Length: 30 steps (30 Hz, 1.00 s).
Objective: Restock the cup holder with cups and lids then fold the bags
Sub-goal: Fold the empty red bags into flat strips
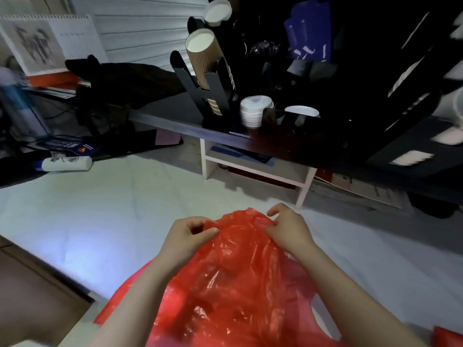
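left hand [186, 236] – grip pinching red bag [233, 284] | right hand [288, 229] – likewise, seemingly | cup holder [217, 100] stocked behind

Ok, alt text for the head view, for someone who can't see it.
The left hand and right hand pinch the top of a crumpled red plastic bag above a white table. Behind, a black cup holder holds brown paper cups and white lids.

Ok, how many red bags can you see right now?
2. One red bag is pinched by the left hand and right hand; a second bag peeks in bottom right. Others may hide underneath.
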Motion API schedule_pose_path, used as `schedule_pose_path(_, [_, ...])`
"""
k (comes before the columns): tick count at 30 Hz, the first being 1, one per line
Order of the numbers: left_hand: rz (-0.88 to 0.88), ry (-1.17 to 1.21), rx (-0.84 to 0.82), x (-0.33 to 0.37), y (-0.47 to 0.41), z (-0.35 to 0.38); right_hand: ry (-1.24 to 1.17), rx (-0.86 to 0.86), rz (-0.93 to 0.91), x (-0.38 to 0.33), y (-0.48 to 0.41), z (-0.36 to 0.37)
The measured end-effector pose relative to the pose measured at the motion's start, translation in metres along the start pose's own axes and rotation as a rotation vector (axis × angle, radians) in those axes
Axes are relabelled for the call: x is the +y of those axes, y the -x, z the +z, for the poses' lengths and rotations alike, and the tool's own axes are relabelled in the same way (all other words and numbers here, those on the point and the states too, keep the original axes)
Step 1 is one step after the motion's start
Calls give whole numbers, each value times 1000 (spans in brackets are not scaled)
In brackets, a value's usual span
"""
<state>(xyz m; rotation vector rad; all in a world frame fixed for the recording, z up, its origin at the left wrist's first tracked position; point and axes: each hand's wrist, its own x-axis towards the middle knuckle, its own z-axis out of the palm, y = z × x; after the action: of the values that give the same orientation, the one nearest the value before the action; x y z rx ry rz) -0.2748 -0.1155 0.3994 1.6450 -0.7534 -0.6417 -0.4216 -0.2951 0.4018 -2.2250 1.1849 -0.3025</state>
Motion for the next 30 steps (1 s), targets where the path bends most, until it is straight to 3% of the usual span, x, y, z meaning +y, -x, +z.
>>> schedule_pose_path(3, [-15, 35, 55, -5, -4, -9, -205, 14, 76, 26, -2, -3])
schedule_pose_path(10, [-18, -80, 323, -26, -29, -40, -1111, 127, 558, 130, 23, -36])
schedule_pose_path(15, [-67, -112, 343, -39, -57, -42, -1429, 327, 725, 164, 40, -61])
schedule_pose_path(21, [-75, -53, 339, -43, -79, -38, -1628, 405, 707, 180, 60, -85])
schedule_pose_path(27, [-47, -29, 243, -38, -91, -40, -1722, 677, 428, 192, 72, -113])
schedule_pose_path(30, [-85, -12, 218, -37, -95, -34, -1673, 586, 436, 191, 63, -108])
